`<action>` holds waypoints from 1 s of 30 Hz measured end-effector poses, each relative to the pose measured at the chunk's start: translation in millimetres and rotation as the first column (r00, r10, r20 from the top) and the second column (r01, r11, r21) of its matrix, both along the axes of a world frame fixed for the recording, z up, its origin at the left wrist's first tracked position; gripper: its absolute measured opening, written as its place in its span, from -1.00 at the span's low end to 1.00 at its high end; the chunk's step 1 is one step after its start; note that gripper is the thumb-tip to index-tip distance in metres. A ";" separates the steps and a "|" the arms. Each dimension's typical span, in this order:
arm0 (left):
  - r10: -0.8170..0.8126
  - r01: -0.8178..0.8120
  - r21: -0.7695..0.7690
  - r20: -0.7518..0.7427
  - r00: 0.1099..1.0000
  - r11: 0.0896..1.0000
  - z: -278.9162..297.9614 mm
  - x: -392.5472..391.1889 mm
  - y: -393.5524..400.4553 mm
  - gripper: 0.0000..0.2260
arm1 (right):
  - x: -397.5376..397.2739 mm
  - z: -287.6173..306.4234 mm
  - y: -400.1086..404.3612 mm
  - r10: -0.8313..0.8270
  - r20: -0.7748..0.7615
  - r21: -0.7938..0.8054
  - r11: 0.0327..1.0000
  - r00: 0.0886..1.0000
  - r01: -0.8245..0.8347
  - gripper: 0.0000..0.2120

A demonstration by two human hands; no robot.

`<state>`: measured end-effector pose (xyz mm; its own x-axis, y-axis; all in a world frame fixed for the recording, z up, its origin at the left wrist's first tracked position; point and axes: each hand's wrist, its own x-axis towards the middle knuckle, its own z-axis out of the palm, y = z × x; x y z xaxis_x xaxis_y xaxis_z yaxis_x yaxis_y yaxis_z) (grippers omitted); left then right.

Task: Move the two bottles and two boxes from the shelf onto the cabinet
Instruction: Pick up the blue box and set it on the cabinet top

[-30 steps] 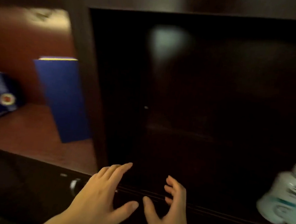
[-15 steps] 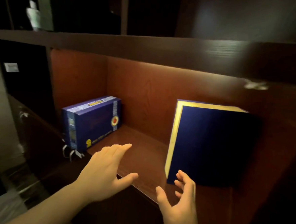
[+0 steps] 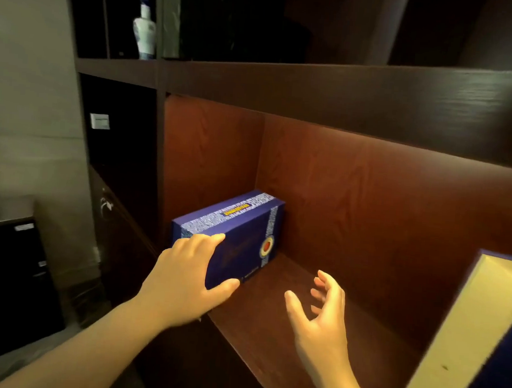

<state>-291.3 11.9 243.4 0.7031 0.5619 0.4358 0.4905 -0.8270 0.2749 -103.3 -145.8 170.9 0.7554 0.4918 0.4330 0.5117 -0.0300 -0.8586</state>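
Note:
A small blue box [image 3: 240, 232] with a red-and-gold seal lies on its long side in the left corner of the lit wooden shelf [image 3: 293, 342]. My left hand [image 3: 188, 280] wraps its near end, fingers over the top edge and thumb against the front face. My right hand [image 3: 319, 316] hovers open above the shelf floor, a little right of that box, touching nothing. A larger blue box with a cream side [image 3: 474, 345] stands at the right edge of the view. A white-and-blue porcelain bottle [image 3: 145, 31] stands one shelf up, at the far left.
A thick dark shelf board [image 3: 346, 91] hangs over the compartment. Its wooden side wall [image 3: 208, 160] is close behind the small box. A low black cabinet [image 3: 6, 273] stands at the lower left, beside a pale wall.
The view has swung left from a dark compartment to the lit shelf. My left hand has reached forward and closed on the small blue box. My right hand has drifted left, away from the large box.

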 end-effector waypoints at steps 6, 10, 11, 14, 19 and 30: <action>0.089 -0.088 0.028 -0.032 0.996 0.996 4.3 32.8 84.6 -0.17 | 66.5 10.0 115.9 0.071 -0.039 -0.009 0.997 0.997 -0.072 -0.47; 0.098 -0.096 0.030 -0.072 0.993 0.995 2.7 53.0 123.9 -0.15 | 102.1 18.4 174.8 0.072 -0.034 -0.059 0.995 0.997 -0.074 -0.43; 0.100 -0.097 0.034 -0.101 0.990 0.995 0.7 58.4 133.8 -0.15 | 111.2 19.4 189.4 0.065 -0.033 -0.074 0.995 0.997 -0.067 -0.41; 0.097 -0.099 -0.001 -0.202 0.975 0.995 -7.3 71.6 160.4 -0.10 | 138.6 22.7 231.9 0.030 -0.047 -0.092 0.995 0.998 -0.034 -0.37; 0.013 -0.082 -0.177 -0.359 0.933 0.981 -28.1 82.8 188.6 -0.06 | 192.9 22.9 296.4 -0.044 -0.136 -0.162 0.986 0.990 0.022 -0.29; -0.049 -0.029 -0.172 -0.432 0.901 0.985 -31.0 92.4 203.7 -0.18 | 251.4 6.0 358.2 -0.087 -0.452 -0.109 0.993 0.888 0.042 -0.31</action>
<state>-198.9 215.5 212.5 0.8061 0.5916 -0.0144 0.5846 -0.7925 0.1739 148.1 212.3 176.9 0.8896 0.4566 -0.0116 0.0597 -0.1415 -0.9881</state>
